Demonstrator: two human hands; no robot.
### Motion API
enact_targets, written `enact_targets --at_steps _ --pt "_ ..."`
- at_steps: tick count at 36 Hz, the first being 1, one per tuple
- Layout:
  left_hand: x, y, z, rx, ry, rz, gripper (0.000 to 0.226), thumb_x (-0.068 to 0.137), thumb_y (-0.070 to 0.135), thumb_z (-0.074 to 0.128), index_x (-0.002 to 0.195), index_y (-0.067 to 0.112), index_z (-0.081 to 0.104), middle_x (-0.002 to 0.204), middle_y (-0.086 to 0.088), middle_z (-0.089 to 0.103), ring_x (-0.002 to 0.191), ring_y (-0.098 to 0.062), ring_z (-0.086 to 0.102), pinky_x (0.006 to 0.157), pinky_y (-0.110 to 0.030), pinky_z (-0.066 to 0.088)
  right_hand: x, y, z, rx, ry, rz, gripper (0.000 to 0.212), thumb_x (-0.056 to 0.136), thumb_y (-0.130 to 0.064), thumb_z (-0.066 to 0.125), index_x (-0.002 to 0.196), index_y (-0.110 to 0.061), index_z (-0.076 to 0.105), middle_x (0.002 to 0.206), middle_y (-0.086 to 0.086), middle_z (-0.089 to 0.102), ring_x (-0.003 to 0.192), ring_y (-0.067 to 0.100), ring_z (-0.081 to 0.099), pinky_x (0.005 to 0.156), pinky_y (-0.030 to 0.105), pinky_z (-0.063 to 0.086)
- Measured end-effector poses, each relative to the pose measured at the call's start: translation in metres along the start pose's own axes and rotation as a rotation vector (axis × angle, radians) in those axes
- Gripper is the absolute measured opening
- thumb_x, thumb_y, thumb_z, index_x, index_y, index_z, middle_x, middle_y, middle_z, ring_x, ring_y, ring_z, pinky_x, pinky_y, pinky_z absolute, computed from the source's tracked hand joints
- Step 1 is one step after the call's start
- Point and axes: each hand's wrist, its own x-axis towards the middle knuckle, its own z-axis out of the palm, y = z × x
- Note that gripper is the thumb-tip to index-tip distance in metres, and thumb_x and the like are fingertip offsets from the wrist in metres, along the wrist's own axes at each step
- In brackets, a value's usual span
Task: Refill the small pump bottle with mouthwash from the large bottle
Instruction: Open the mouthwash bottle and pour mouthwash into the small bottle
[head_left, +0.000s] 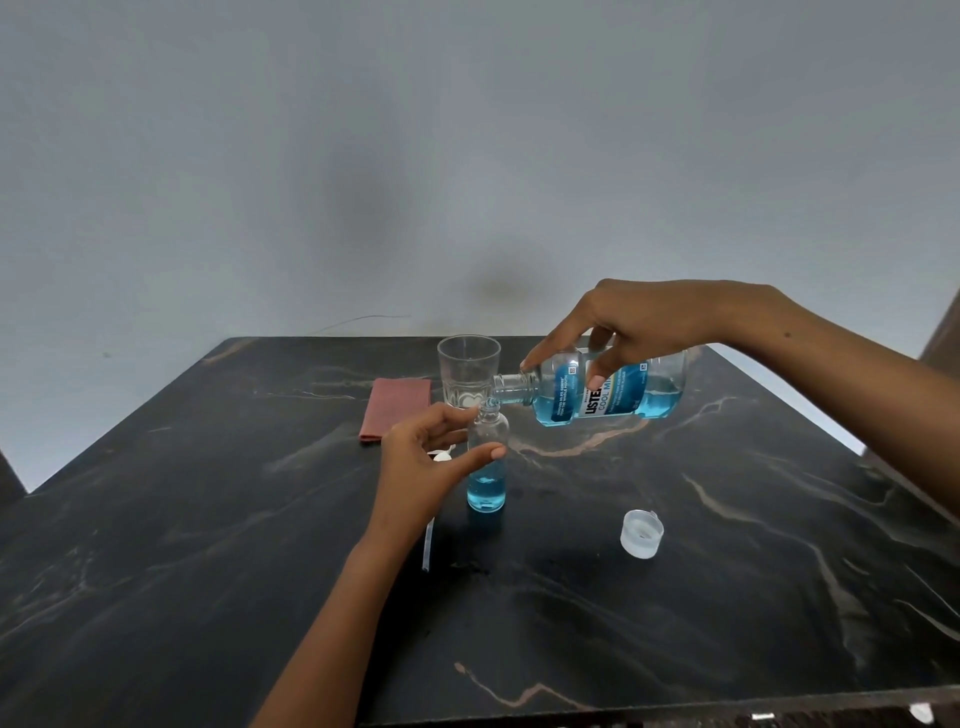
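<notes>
A small clear bottle stands upright on the dark marble table, its top open and blue mouthwash filling its lowest part. My left hand holds it between thumb and fingers around the middle. My right hand grips the large mouthwash bottle from above, tipped nearly level, with its open neck right over the small bottle's mouth. Blue liquid fills the lower side of the large bottle. The white pump head with its tube lies on the table, partly hidden behind my left hand.
An empty clear glass stands just behind the small bottle, close to the large bottle's neck. A folded reddish cloth lies to its left. The large bottle's clear cap rests on the table at the right front.
</notes>
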Motion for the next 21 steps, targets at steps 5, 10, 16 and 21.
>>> enact_targets --at_steps 5,10,16,21 --pt "0.0001 0.0005 0.0004 0.003 0.0 -0.002 0.034 0.06 0.04 0.081 0.091 0.034 0.068 0.098 0.013 0.071 0.092 -0.004 0.07 0.078 -0.019 0.057 0.0007 -0.0001 -0.0008 0.0 -0.01 0.001 0.056 0.081 -0.003 0.068 0.13 -0.027 0.054 0.131 -0.007 0.059 0.112 0.014 0.06 0.087 0.016 0.048" --pt "-0.0003 0.0012 0.0 -0.006 -0.006 0.003 0.035 0.06 0.042 0.081 0.091 0.034 0.068 0.097 0.016 0.071 0.091 -0.002 0.07 0.076 -0.016 0.056 0.0014 0.0007 -0.0009 0.008 -0.012 0.004 0.055 0.082 -0.002 0.068 0.13 -0.024 0.054 0.131 -0.006 0.059 0.112 0.014 0.06 0.086 0.012 0.048" --pt "-0.0004 0.0002 -0.0005 -0.02 0.0 -0.006 0.035 0.059 0.041 0.082 0.091 0.033 0.069 0.098 0.012 0.073 0.092 -0.005 0.071 0.077 -0.02 0.057 0.0019 0.0005 -0.0019 0.023 -0.01 -0.002 0.057 0.08 -0.003 0.07 0.129 -0.028 0.055 0.128 -0.009 0.061 0.107 0.011 0.061 0.084 0.01 0.047" --pt "-0.0008 0.0004 -0.0009 -0.014 -0.005 -0.008 0.036 0.06 0.041 0.082 0.092 0.032 0.069 0.099 0.01 0.073 0.093 -0.006 0.071 0.078 -0.021 0.058 0.0028 0.0016 -0.0019 0.017 -0.026 0.002 0.057 0.081 -0.004 0.07 0.13 -0.029 0.055 0.13 -0.009 0.06 0.11 0.012 0.06 0.088 0.015 0.047"
